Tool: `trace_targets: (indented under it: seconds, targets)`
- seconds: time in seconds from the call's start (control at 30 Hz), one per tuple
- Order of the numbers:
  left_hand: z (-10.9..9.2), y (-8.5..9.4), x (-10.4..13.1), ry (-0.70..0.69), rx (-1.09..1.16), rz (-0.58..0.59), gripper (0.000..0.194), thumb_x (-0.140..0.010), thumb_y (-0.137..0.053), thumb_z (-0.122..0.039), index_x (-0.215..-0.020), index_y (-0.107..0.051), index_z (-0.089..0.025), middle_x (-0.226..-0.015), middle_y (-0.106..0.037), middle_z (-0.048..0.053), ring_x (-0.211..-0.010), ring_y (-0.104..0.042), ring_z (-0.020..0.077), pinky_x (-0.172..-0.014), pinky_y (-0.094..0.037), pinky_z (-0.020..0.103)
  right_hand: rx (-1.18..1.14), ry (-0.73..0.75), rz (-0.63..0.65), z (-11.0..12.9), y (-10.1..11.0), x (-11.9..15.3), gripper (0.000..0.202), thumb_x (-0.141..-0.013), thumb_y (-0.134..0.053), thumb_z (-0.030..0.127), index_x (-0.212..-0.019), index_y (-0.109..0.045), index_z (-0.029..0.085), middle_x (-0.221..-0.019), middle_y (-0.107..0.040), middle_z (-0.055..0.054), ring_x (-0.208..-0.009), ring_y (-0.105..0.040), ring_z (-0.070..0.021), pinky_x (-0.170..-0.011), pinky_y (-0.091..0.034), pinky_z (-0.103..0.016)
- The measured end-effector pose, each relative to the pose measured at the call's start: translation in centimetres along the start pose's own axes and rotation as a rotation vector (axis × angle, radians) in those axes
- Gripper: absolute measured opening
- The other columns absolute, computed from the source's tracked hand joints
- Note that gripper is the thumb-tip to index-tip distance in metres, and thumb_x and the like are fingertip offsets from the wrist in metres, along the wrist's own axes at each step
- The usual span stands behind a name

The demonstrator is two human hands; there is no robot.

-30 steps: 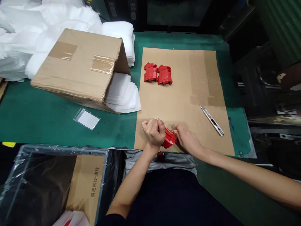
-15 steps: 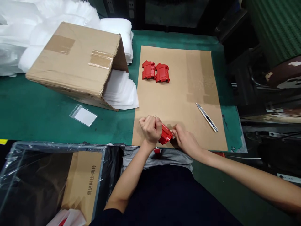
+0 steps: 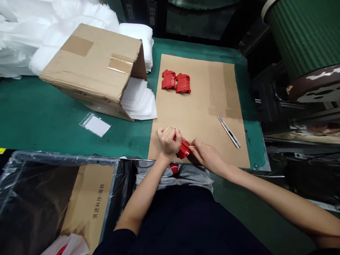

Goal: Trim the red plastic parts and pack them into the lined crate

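Observation:
Near the front edge of the cardboard sheet [image 3: 199, 113], my left hand [image 3: 169, 141] is closed around one end of a red plastic part [image 3: 183, 148]. The fingers of my right hand [image 3: 203, 154] are pinched together at the part's right end; whether they grip the part or something small there is too small to tell. Two more red parts, one [image 3: 168, 79] beside the other [image 3: 183, 83], lie at the sheet's back left. A utility knife [image 3: 229, 132] rests on the sheet, to the right of my hands.
On the left of the green table [image 3: 53, 131] is an open cardboard box [image 3: 92, 63] with white foam sheets [image 3: 139, 101] sticking out. A small clear bag with a white card [image 3: 95, 124] lies before it. A plastic-lined bin [image 3: 115, 184] stands below the front edge.
The camera view has shifted slightly. My left hand still holds the red part, and my right fingers remain at its right end, with the part turned a little.

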State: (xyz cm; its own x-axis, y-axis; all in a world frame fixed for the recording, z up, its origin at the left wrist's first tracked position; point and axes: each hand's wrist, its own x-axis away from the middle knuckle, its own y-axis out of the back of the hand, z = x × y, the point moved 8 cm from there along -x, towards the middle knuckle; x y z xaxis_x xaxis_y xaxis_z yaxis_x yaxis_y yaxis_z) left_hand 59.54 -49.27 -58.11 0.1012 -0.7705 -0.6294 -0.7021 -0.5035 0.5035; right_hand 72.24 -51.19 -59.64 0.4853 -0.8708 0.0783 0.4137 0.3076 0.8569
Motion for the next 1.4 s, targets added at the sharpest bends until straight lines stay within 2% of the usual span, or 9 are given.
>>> trace_targets:
  seconds: [0.17,0.4,0.5,0.6,0.77,0.9,1.03,1.2,1.4]
  targets:
    - [0.1,-0.1,0.1,0.022,-0.029,-0.001,0.034,-0.094,-0.037,-0.018,-0.062,-0.042,-0.023,-0.056,-0.059,-0.002,-0.055,-0.051,0.0145,-0.071,-0.030,0.036,-0.026,0.034,-0.022,-0.2,-0.3,-0.2,0.023,-0.098,-0.028,0.034,-0.081,-0.039,0.023,-0.073,-0.062,-0.005,-0.059,-0.056,-0.0172,-0.056,-0.033,-0.026]
    - [0.3,-0.2,0.2,0.042,-0.021,0.015,0.034,-0.095,-0.034,-0.018,-0.063,-0.044,-0.023,-0.058,-0.061,-0.001,-0.056,-0.053,0.0150,-0.072,-0.031,0.037,-0.017,-0.170,-0.005,-3.0,-1.5,-0.5,0.020,-0.096,-0.028,0.027,-0.082,-0.042,0.024,-0.071,-0.062,-0.004,-0.064,-0.060,-0.0204,-0.056,-0.034,-0.026]
    - [0.3,-0.2,0.2,0.037,-0.043,0.021,0.035,-0.095,-0.034,-0.018,-0.062,-0.045,-0.023,-0.058,-0.062,-0.001,-0.056,-0.053,0.0152,-0.072,-0.031,0.037,-0.016,-0.179,0.037,-2.8,-1.6,-0.5,0.018,-0.096,-0.031,0.027,-0.082,-0.042,0.024,-0.069,-0.061,-0.003,-0.061,-0.059,-0.0199,-0.055,-0.032,-0.026]
    - [0.2,-0.1,0.3,0.015,-0.050,0.003,0.035,-0.095,-0.033,-0.018,-0.063,-0.046,-0.023,-0.059,-0.063,0.000,-0.057,-0.054,0.0153,-0.072,-0.032,0.037,-0.060,-0.153,-0.021,-2.0,-1.3,-0.1,0.021,-0.099,-0.027,0.030,-0.086,-0.042,0.023,-0.071,-0.062,-0.003,-0.062,-0.059,-0.0190,-0.057,-0.035,-0.025]
    - [0.3,-0.4,0.3,0.020,-0.050,0.023,0.038,-0.097,-0.031,-0.021,-0.063,-0.049,-0.023,-0.059,-0.065,0.001,-0.057,-0.055,0.0160,-0.073,-0.032,0.038,0.063,-0.257,-0.022,-2.9,-2.1,-0.6,0.021,-0.099,-0.027,0.025,-0.087,-0.044,0.022,-0.076,-0.065,-0.007,-0.065,-0.061,-0.0202,-0.055,-0.031,-0.026]
    - [0.1,-0.6,-0.1,-0.022,-0.021,0.194,0.034,-0.098,-0.034,-0.024,-0.075,-0.059,-0.023,-0.076,-0.074,0.003,-0.077,-0.066,0.0188,-0.090,-0.033,0.042,-0.028,-0.101,-0.016,-2.7,-1.5,-0.3,0.021,-0.100,-0.029,0.022,-0.094,-0.048,0.019,-0.082,-0.067,-0.008,-0.071,-0.063,-0.0192,-0.061,-0.039,-0.026]
    - [0.1,0.4,0.6,-0.098,-0.022,0.370,0.029,-0.098,-0.036,-0.025,-0.102,-0.065,-0.029,-0.110,-0.074,0.003,-0.116,-0.061,0.0238,-0.111,-0.016,0.054,0.007,0.237,-0.061,-0.3,0.6,1.2,0.024,-0.101,-0.035,0.028,-0.100,-0.057,0.019,-0.096,-0.070,-0.010,-0.084,-0.066,-0.0195,-0.073,-0.046,-0.029]
    - [0.6,1.5,1.3,-0.087,-0.017,0.390,0.034,-0.098,-0.033,-0.023,-0.105,-0.066,-0.028,-0.111,-0.074,0.004,-0.111,-0.064,0.0214,-0.114,-0.019,0.052,0.249,0.503,-0.096,2.7,1.2,1.7,0.038,-0.102,-0.026,0.019,-0.106,-0.064,0.017,-0.106,-0.070,-0.013,-0.094,-0.066,-0.0211,-0.080,-0.048,-0.034]
    - [0.5,1.2,1.3,-0.098,-0.008,0.353,0.037,-0.099,-0.029,-0.024,-0.102,-0.066,-0.026,-0.107,-0.074,0.004,-0.109,-0.065,0.0196,-0.113,-0.025,0.047,0.338,0.510,-0.035,1.9,0.7,1.2,0.040,-0.103,-0.026,0.018,-0.108,-0.065,0.018,-0.107,-0.071,-0.012,-0.091,-0.066,-0.0193,-0.079,-0.050,-0.033]
